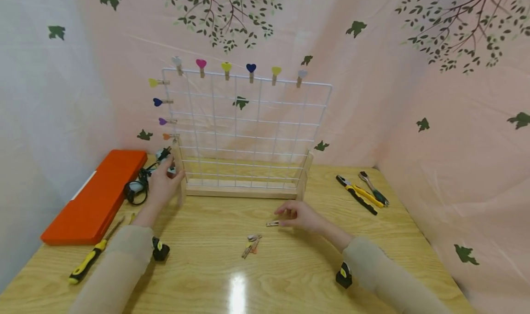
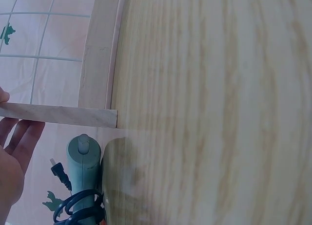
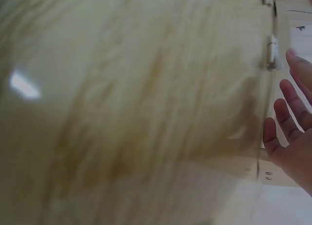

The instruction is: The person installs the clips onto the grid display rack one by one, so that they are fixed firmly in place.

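Note:
A white wire grid (image 1: 236,119) stands in a wooden stand (image 1: 242,192). Heart-topped clothespins line its top and left edges, among them a pink one (image 1: 201,63) and an orange one (image 1: 167,136). My left hand (image 1: 163,185) holds the stand's left upright (image 2: 63,114), thumb on one face and fingers on the other. Over the table in front of the stand, my right hand (image 1: 301,216) has its fingers apart with nothing between them. A single clothespin (image 1: 272,223) lies right by its thumb. Several more clothespins (image 1: 251,246) lie in a small pile nearer me.
At left lie an orange case (image 1: 95,196), a corded tool (image 2: 84,161) with a black cable, and a yellow-black screwdriver (image 1: 88,263). Pliers (image 1: 359,195) and a ratchet wrench (image 1: 373,188) rest at the right. A leaf-printed cloth (image 1: 372,97) hangs behind the table.

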`<state>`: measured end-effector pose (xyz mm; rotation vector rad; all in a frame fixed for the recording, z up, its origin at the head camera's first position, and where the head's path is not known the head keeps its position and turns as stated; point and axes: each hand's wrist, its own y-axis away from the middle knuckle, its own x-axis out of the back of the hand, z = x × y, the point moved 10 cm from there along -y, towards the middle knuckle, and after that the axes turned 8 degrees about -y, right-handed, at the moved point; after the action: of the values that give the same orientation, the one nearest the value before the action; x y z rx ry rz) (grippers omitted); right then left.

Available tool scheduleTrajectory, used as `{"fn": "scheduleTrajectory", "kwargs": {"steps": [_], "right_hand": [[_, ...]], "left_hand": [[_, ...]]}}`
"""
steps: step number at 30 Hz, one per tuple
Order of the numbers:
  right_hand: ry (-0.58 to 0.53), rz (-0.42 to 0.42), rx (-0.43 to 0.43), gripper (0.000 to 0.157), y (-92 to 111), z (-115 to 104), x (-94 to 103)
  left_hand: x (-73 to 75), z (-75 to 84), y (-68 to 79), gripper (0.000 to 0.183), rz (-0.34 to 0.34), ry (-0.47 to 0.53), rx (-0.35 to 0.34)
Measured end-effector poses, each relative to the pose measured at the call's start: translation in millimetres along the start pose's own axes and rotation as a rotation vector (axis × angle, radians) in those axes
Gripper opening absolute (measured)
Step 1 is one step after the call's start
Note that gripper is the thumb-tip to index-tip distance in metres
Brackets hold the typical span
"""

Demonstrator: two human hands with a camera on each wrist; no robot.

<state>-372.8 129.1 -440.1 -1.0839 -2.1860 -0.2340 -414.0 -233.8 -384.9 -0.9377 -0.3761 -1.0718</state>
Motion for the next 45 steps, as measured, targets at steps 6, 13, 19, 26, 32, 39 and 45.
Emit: {"fn": "scheduleTrajectory", "kwargs": {"steps": [6, 13, 19, 26, 32, 39, 45], "right_hand": [[-0.027, -0.038, 0.028, 0.029, -2, 4, -13.4], [0.047, -0.048, 0.036, 0.016, -6, 2, -19.0], [0.073, -0.057, -0.001, 0.011, -5, 4, -20.0], [0.026, -0.059, -0.016, 0.009, -4, -1, -16.2], [-0.127, -0.061, -0.109, 0.016, -2, -28, 3.0], [-0.128, 0.034, -0.149, 0.016, -1, -85, 55.9], [-0.187, 0.174, -0.065, 0.021, -7, -106, 112.0]], "left_hand": [[1.5, 1.1, -0.3, 0.058, 0.005, -0.007, -0.006], [0.2, 0.1, -1.0, 0.058, 0.001, 0.002, -0.007], [-0.7, -0.2, -0.6, 0.059, -0.007, 0.005, -0.006], [0.8, 2.2, -0.2, 0.058, 0.007, 0.000, -0.012], [0.8, 0.6, -0.9, 0.058, 0.000, 0.007, -0.011], [0.9, -0.5, -2.0, 0.058, 0.001, 0.010, -0.014], [-0.3, -0.6, -0.2, 0.059, -0.015, 0.003, -0.004]]}}
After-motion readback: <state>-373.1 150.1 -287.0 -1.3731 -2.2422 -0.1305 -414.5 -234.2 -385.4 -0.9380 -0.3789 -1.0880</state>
